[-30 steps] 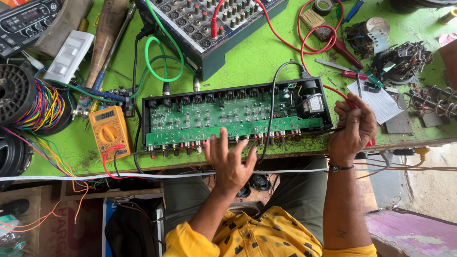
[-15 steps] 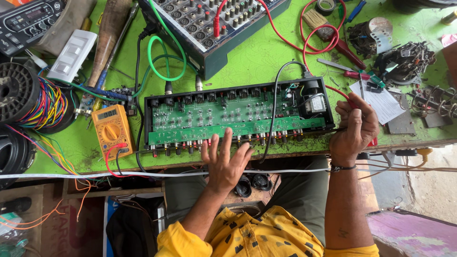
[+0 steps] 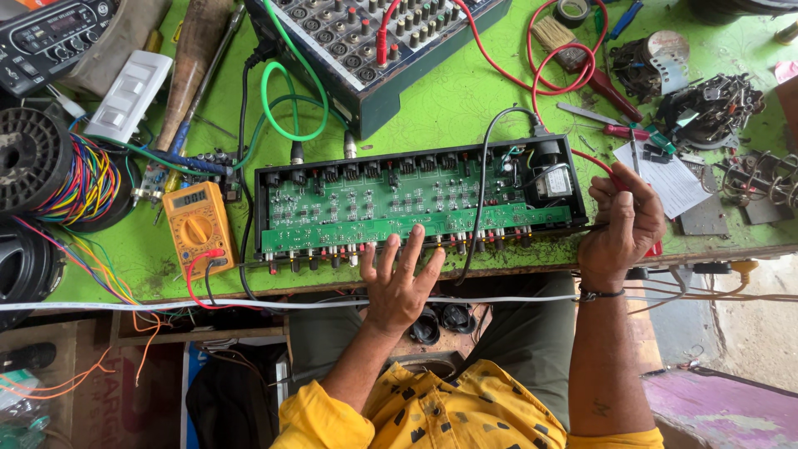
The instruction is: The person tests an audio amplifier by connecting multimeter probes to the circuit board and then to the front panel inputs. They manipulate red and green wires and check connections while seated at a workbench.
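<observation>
A long black metal chassis holding green circuit boards (image 3: 416,204) lies open along the near edge of a bright green tabletop (image 3: 465,108), its row of front knobs facing the person. The left hand (image 3: 399,278) rests flat on that front edge, fingers spread apart and gripping nothing. The right hand (image 3: 622,224) curls at the chassis's right end, fingers drawn together around what seems to be a thin red-handled tool, though the grip is partly hidden. A grey power transformer (image 3: 555,181) sits inside the chassis, just beside that hand. To the left, near the chassis, lies a yellow handheld multimeter (image 3: 198,226) with red and black leads. Behind the chassis stands a blue-sided audio mixer (image 3: 374,41), a green cable (image 3: 287,104) looping from it. A spool of multicoloured wire (image 3: 58,170) sits at the far left.
</observation>
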